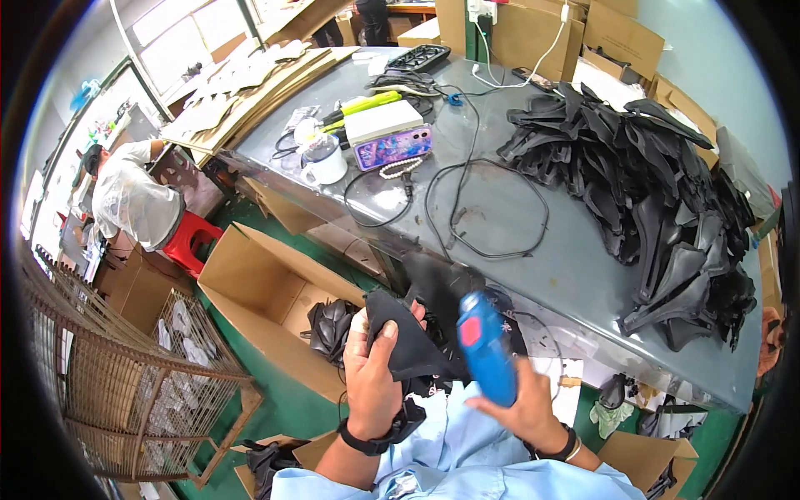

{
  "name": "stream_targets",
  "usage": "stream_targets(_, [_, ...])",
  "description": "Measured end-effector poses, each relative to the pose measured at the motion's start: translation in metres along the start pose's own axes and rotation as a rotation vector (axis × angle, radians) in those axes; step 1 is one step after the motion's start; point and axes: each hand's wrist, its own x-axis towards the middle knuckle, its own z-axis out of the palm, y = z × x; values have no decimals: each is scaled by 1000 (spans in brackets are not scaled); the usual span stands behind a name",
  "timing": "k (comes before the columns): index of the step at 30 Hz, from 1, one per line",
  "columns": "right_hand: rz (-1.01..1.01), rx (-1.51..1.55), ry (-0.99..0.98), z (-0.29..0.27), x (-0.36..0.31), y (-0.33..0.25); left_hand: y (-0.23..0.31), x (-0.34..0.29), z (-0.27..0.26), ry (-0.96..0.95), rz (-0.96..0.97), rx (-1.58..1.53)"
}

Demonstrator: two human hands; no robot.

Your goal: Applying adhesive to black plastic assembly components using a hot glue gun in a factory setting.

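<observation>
My left hand [372, 379] is closed on a black, flexible sheet-like piece [408, 337], thumb on its near face. The piece is held up in front of my body. My right hand [529, 408] grips a blue handheld power tool [490, 358] with a pinkish-red button. The tool stands upright just right of the black piece, and I cannot tell whether they touch. Motion blurs its upper end and a dark shape beside it. On the right of the table lies a heap of similar black moulded pieces [642, 179].
A grey table [575, 292] spans the front, with a looping black cable [546, 225], a white mug [327, 167] and a phone in a purple case [392, 150]. An open carton [275, 312] holding black pieces stands at left, near a wire cage [133, 392]. A person [137, 196] sits farther left.
</observation>
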Motion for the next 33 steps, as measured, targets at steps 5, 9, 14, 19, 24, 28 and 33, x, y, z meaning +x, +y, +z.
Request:
stream_targets(5, [-117,-32,-131,17,-14,-5,-5,-8,9,75,193,-39])
stream_targets(9, [-130,10,-158,20,-12,-9,-8,-11,11,108,281,21])
stream_targets(14, [-120,9,-176,17,-10,-20,-15,-13,3,60,304,137])
stream_targets(19, [-136,58,-125,16,-9,-21,-21,-13,-9,-18,311,323])
stream_targets(24, [-157,18,-135,6,-4,-22,-21,-16,-15,-87,297,429])
stream_targets(28, [-192,44,-61,-5,10,-17,-10,-16,-16,-205,156,651])
stream_targets(33, [7,175,45,-20,40,-20,-6,-14,-6,-339,269,799])
